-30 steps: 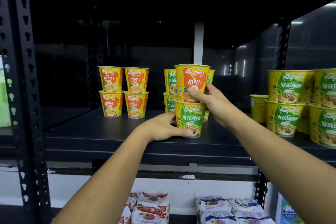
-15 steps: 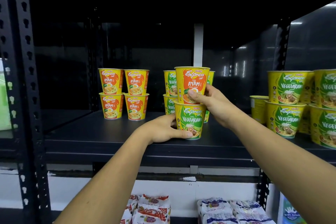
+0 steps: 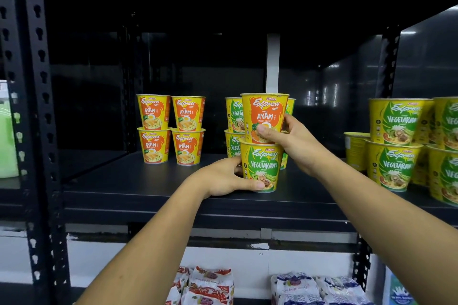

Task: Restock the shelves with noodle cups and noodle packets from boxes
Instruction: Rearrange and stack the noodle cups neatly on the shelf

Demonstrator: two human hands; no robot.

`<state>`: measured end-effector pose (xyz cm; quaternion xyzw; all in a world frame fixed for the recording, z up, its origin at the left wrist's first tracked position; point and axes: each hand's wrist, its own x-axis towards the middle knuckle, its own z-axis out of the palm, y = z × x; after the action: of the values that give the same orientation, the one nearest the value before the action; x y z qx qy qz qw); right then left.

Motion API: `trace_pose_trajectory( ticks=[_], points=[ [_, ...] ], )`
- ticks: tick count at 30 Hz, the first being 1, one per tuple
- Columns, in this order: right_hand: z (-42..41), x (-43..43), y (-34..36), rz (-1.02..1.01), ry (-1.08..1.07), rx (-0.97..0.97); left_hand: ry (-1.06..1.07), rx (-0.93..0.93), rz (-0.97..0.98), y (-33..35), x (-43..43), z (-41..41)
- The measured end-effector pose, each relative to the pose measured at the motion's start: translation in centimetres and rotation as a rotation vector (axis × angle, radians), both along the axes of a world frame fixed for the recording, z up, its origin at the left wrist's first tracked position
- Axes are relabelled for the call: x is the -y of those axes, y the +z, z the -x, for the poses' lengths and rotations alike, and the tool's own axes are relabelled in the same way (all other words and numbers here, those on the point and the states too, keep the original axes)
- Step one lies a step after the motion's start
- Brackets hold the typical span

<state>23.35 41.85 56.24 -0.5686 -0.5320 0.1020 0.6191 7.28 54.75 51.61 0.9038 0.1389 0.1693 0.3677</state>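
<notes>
so dead centre of the frame there's an orange ayam cup [image 3: 264, 111] sitting on a green veg cup [image 3: 261, 168], its bottom meeting the veg cup's rim, and the veg cup stands near the front edge of the black shelf [image 3: 148, 195]. the right hand [image 3: 295, 141] comes in from the lower right and is wrapped round the ayam cup, thumb across the front low down, fingers round its right side. the left hand [image 3: 223, 177] comes up from the lower left and grips the veg cup near its base, thumb lying along the front, the other fingers tucked round its left side. both cups are upright with labels facing the camera. just behind them and a bit left is a back stack [image 3: 234, 116] of veg ones, two high, mostly hidden, with a sliver more poking out right of the ayam cup. left of centre is an ayam block [image 3: 171, 129], two side by side with two on top, well apart from the hands. the right edge has a veg pile [image 3: 396, 136], two high and cut off by the frame. a black post [image 3: 37, 106] with keyhole slots runs down the left side, and past it at the far left is something pale green, can't tell what. along the bottom, below the shelf, are red packets [image 3: 205, 287] left of centre and blue packets [image 3: 309, 290] to their right
</notes>
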Motion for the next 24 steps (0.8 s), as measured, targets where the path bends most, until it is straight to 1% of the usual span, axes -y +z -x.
trace_pose_trajectory(
  ticks=[6,15,21,24],
  points=[
    [0.0,0.0,0.0,-0.008,-0.011,-0.001,0.006,-0.004,-0.002,0.0,-0.1,0.0],
    [0.3,0.4,-0.1,0.04,-0.061,0.042,-0.006,-0.004,0.008,0.0,0.2,0.2],
    [0.5,2.2,-2.1,0.148,-0.023,0.096,-0.005,0.039,0.034,-0.1,0.2,0.2],
    [-0.6,3.8,-3.7,0.214,-0.064,0.13,-0.015,0.1,0.087,-0.1,0.0,0.2]
  ],
)
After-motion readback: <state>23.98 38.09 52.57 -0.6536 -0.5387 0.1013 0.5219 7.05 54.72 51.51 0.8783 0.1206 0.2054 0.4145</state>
